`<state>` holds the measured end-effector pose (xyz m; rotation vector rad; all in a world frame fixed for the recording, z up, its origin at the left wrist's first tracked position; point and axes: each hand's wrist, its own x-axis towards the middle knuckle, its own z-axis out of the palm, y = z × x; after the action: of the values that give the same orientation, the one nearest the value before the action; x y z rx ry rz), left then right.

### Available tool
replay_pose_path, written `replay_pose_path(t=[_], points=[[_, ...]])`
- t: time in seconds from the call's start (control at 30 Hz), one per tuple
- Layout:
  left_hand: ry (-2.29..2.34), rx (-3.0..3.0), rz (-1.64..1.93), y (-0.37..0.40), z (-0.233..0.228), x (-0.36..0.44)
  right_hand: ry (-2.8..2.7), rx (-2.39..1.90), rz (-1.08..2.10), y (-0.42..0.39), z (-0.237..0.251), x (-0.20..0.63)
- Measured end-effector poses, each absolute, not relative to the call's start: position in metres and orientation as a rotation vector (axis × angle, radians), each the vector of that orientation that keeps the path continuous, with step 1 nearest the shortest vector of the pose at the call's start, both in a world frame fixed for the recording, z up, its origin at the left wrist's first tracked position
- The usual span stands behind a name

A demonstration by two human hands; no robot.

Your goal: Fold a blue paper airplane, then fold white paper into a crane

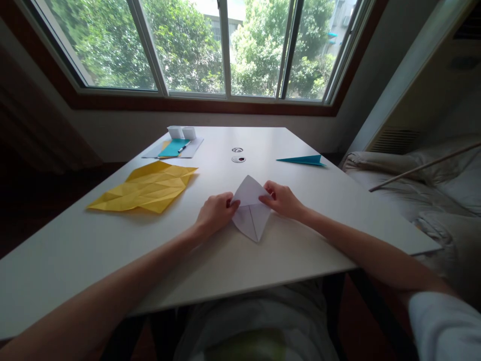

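Between my two hands is a folded sheet of white paper (251,220), diamond-shaped, with a horizontal fold edge across its middle and a crease running down its lower half. My left hand (217,213) pinches its left corner between thumb and fingers. On the opposite corner, my right hand (282,199) pinches the paper with the thumb on top. The paper's lower tip points toward me, close above or on the white table (210,271); I cannot tell whether it touches.
A creased yellow paper (146,188) lies to the left. At the back left are small white boxes (182,132), blue paper (173,148) and a pen (184,147). A blue paper plane (302,160) rests at the right. Two round table inserts (238,159) sit mid-table.
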<state>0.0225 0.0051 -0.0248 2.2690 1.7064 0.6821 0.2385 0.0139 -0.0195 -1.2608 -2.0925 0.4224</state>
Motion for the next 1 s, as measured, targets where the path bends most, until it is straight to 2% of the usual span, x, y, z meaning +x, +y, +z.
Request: replay_pose_path(t=[0.73,1.0], points=[[1.579,2.232,0.784,0.003,-0.027,0.025,-2.032,-1.099,0.817,0.016,-0.029,0.233],[1.601,2.218,0.769,0.004,-0.027,0.023,-2.026,-1.316,0.514,0.017,-0.025,0.238]])
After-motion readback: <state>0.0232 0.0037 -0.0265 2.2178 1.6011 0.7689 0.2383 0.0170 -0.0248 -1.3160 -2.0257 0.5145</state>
